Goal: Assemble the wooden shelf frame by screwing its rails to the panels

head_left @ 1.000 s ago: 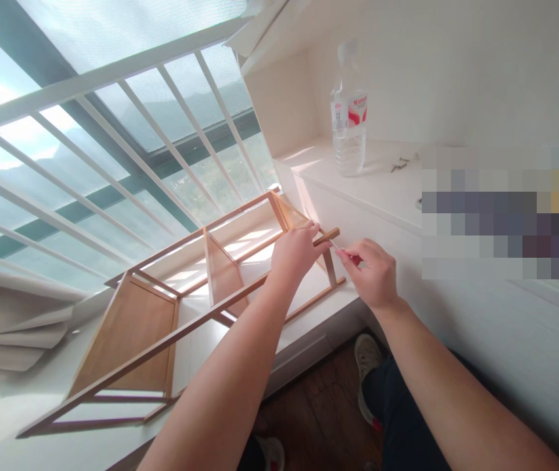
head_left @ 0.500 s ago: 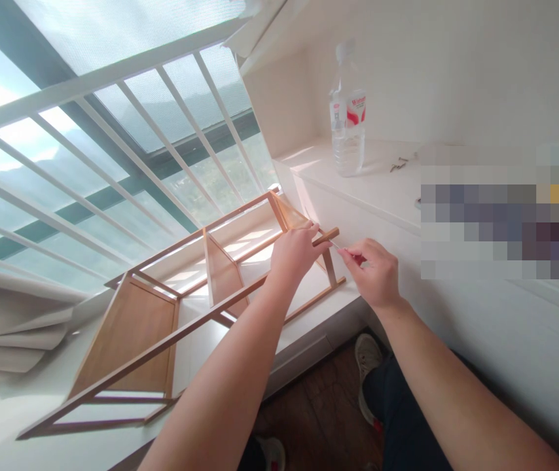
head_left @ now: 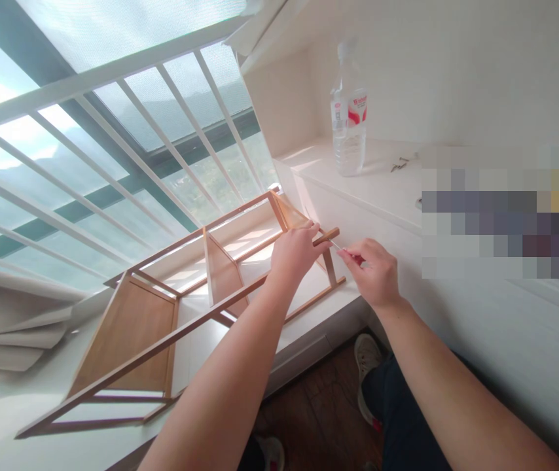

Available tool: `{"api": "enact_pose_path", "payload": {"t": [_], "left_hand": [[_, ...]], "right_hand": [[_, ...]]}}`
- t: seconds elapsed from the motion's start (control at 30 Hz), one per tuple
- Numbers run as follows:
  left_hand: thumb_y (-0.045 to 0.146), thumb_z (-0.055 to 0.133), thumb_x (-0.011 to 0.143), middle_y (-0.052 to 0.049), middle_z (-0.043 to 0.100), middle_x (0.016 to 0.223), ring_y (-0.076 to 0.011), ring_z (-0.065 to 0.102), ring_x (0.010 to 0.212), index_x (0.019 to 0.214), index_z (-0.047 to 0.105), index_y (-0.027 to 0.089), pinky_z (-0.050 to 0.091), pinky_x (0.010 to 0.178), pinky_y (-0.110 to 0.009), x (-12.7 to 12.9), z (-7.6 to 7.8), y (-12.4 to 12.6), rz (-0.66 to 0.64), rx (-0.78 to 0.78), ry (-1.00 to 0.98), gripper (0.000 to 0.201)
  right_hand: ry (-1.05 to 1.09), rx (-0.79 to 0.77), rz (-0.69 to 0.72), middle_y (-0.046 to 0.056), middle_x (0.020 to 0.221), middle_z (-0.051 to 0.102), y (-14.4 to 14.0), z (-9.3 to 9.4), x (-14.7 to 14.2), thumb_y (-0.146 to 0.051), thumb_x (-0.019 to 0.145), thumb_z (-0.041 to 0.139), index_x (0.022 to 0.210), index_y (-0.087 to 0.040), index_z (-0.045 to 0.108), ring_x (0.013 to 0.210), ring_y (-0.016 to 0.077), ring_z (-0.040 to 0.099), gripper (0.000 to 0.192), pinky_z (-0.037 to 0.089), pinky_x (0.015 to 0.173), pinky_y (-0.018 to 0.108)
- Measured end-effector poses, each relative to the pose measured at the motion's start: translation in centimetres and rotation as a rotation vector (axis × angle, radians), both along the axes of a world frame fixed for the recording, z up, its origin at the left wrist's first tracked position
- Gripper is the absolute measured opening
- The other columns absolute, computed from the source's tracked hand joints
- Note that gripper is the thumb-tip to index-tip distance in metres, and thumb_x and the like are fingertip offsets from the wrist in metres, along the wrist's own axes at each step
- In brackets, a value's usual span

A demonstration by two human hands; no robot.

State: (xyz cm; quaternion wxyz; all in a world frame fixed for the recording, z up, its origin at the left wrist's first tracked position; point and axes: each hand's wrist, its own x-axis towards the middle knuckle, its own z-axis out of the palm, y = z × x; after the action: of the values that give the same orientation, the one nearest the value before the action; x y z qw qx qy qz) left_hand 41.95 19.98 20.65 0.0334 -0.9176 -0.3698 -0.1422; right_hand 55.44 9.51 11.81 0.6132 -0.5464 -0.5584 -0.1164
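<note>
A wooden rack (head_left: 176,333) with slatted shelves lies on its side along the white window ledge. My left hand (head_left: 295,252) is wrapped around the end of its front rail, near a cross shelf. Close by on the right, my right hand (head_left: 375,271) pinches a small screwdriver (head_left: 335,245). Its thin metal shaft points at the rail end, and a bit of red handle shows among my fingers. Where the tip meets the wood is too small to make out.
On the white cabinet top stand a clear water bottle (head_left: 349,131) and several loose screws (head_left: 398,167). Blurred blocks cover the area at right. A white railing (head_left: 156,62) runs along the window, with a curtain (head_left: 9,314) at left. My shoes are on the dark floor below.
Almost nothing differs. My right hand has shifted very slightly at the screwdriver, while my left hand and the rack stay where they were.
</note>
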Motion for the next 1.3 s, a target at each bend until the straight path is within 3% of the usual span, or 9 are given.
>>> {"api": "enact_pose_path", "payload": {"t": [0.17, 0.37, 0.43, 0.63, 0.77, 1.07, 1.3], "left_hand": [[0.054, 0.066, 0.094, -0.001, 0.069, 0.141, -0.0297, 0.072, 0.112, 0.130, 0.072, 0.030, 0.057, 0.090, -0.038, 0.0, 0.1, 0.0, 0.004, -0.013, -0.004, 0.044], [0.055, 0.066, 0.094, -0.002, 0.070, 0.139, -0.0298, 0.072, 0.112, 0.130, 0.071, 0.030, 0.057, 0.090, -0.038, 0.0, 0.1, 0.0, 0.006, -0.005, -0.003, 0.045], [0.055, 0.066, 0.094, -0.003, 0.071, 0.138, -0.0299, 0.072, 0.111, 0.129, 0.072, 0.030, 0.057, 0.089, -0.038, 0.0, 0.0, 0.0, 0.006, -0.003, -0.003, 0.044], [0.055, 0.065, 0.094, -0.003, 0.070, 0.138, -0.0294, 0.072, 0.111, 0.130, 0.071, 0.030, 0.057, 0.091, -0.039, -0.1, 0.1, 0.0, -0.001, -0.009, -0.003, 0.044], [0.055, 0.065, 0.094, -0.003, 0.074, 0.132, -0.0299, 0.073, 0.107, 0.126, 0.073, 0.029, 0.057, 0.089, -0.039, -0.1, 0.0, 0.0, -0.005, 0.012, 0.000, 0.042], [0.057, 0.064, 0.094, -0.004, 0.073, 0.133, -0.0297, 0.072, 0.110, 0.129, 0.071, 0.030, 0.056, 0.090, -0.037, 0.1, 0.2, -0.1, 0.017, -0.001, 0.023, 0.044], [0.055, 0.065, 0.094, -0.004, 0.071, 0.137, -0.0303, 0.072, 0.111, 0.132, 0.070, 0.030, 0.056, 0.091, -0.038, 0.1, 0.3, -0.1, 0.025, -0.026, 0.027, 0.045]], "right_hand": [[0.123, -0.047, 0.000, 0.002, 0.074, 0.067, 0.1, -0.5, 0.0, -0.040, 0.099, 0.066, 0.077, -0.022, 0.063, 0.064, 0.0156, 0.057, 0.028, 0.049, 0.065, 0.031], [0.561, -0.176, 0.072, -0.001, 0.067, 0.067, 0.3, -0.9, -0.3, -0.049, 0.087, 0.077, 0.074, -0.021, 0.067, 0.055, 0.0129, 0.056, 0.033, 0.047, 0.057, 0.028], [0.757, -0.194, 0.175, -0.001, 0.062, 0.065, 0.4, -0.6, -0.5, -0.049, 0.083, 0.081, 0.071, -0.020, 0.066, 0.050, 0.0112, 0.053, 0.034, 0.045, 0.052, 0.027], [1.489, -0.212, 0.708, -0.004, 0.061, 0.061, 0.7, 0.6, -1.1, -0.039, 0.062, 0.095, 0.066, -0.017, 0.062, 0.046, 0.0053, 0.046, 0.039, 0.037, 0.039, 0.019], [1.746, -0.217, 0.794, -0.007, 0.058, 0.057, 0.6, 0.8, -1.2, -0.032, 0.053, 0.100, 0.071, -0.015, 0.065, 0.044, 0.0020, 0.041, 0.043, 0.036, 0.036, 0.014], [1.524, -0.200, 0.677, -0.004, 0.064, 0.061, 0.1, 0.5, -1.5, -0.043, 0.065, 0.095, 0.072, -0.017, 0.067, 0.047, 0.0053, 0.045, 0.039, 0.038, 0.039, 0.018], [0.665, -0.292, 0.132, 0.003, 0.069, 0.073, -0.8, -0.3, -0.3, -0.050, 0.087, 0.075, 0.086, -0.020, 0.075, 0.057, 0.0163, 0.063, 0.030, 0.052, 0.058, 0.030]]}}
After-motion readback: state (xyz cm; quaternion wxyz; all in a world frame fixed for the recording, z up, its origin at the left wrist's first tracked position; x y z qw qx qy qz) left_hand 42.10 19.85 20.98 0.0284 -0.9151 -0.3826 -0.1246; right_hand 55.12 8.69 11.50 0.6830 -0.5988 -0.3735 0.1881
